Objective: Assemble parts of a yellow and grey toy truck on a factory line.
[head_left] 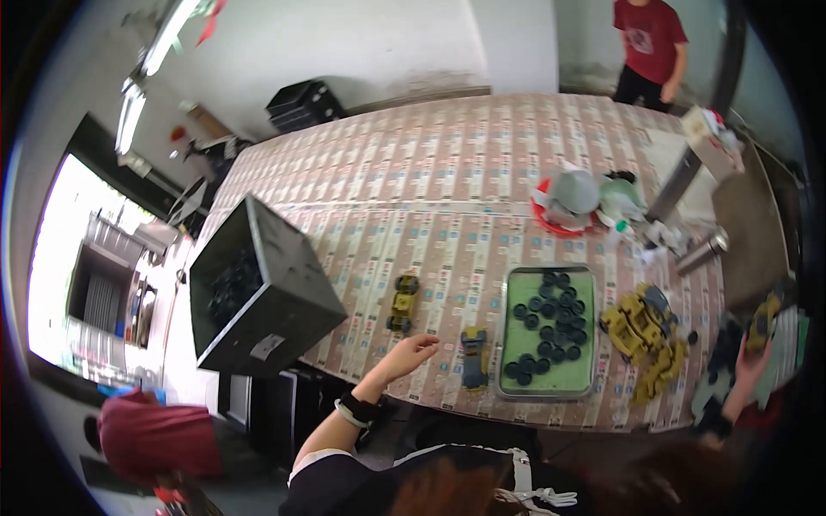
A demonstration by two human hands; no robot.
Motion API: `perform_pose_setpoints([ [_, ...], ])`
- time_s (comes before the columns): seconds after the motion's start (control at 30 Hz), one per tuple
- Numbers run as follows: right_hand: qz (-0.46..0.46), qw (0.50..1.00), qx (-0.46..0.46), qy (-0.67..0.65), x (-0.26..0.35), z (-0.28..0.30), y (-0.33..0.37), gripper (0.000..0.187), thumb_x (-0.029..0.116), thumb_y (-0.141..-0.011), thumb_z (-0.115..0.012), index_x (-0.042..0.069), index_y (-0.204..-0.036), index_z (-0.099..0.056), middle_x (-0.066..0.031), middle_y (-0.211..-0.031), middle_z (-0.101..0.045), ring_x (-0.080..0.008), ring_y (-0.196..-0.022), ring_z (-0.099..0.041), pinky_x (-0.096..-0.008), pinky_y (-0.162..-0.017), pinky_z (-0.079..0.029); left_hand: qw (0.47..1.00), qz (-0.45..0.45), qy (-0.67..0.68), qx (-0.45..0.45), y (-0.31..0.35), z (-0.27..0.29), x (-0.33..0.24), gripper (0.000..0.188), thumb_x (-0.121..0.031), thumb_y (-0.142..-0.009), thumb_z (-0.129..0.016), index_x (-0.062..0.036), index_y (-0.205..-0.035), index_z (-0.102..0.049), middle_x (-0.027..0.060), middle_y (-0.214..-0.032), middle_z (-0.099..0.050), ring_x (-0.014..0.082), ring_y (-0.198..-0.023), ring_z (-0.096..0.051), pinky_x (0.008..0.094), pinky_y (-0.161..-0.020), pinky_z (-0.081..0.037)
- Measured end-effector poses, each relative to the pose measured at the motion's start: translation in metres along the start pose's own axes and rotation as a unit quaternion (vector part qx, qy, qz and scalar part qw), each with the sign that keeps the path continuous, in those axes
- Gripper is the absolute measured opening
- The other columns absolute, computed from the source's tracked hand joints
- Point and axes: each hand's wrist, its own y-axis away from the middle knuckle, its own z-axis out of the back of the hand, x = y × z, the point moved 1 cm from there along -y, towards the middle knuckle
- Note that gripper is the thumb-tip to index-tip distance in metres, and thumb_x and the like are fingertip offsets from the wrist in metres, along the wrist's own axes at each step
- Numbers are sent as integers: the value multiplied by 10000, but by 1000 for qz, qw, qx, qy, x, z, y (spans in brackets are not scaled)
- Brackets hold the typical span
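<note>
My left hand [409,356], wearing a dark wristband, hovers over the near table edge with its fingers apart and nothing in them. Beyond it a yellow toy truck [403,303] with black wheels stands on the table. Just right of that hand lies a yellow and grey toy truck body [473,358]. A green-bottomed metal tray [508,344] holds many loose black toy wheels [564,322]. Yellow toy vehicle bodies [641,331] are heaped right of the tray. Out at the far right, my right hand [752,363] grips a yellow toy vehicle [762,322].
A tilted black crate [301,314] with dark parts inside stands at the left table edge. A red basin [559,225] with bags and a metal flask [701,251] sit at the back right. One person [651,52] stands beyond the table; another [159,439] is at lower left.
</note>
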Motion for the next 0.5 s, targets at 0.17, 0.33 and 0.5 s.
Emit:
perform_pose_setpoints([
  [0.17,-199,979,32,39,-141,-85,127,326,292,-813,-549,69,-1051,-543,-49,-1000,-595,-195,-884,-572,-367,-771,-490,968,85,-218,-94,46,93,36,417,-340,-809,-507,-25,-1082,-524,171,-945,-592,275,-878,-574,343,-762,-441],
  [0.33,-330,927,83,156,-234,-181,227,450,459,-808,-481,96,-1071,-517,-50,-957,-604,-188,-827,-600,-330,-588,-533,961,39,-275,-18,56,198,9,460,-321,-824,-517,-22,-1169,-458,150,-1083,-551,235,-997,-524,297,-850,-399],
  [0.5,-469,858,147,150,-299,-235,294,406,415,-799,-508,108,-1065,-521,-57,-979,-589,-222,-847,-576,-400,-654,-487,933,17,-354,-52,26,319,-32,466,-321,-812,-529,-24,-1165,-460,152,-1058,-564,225,-952,-547,294,-821,-417],
])
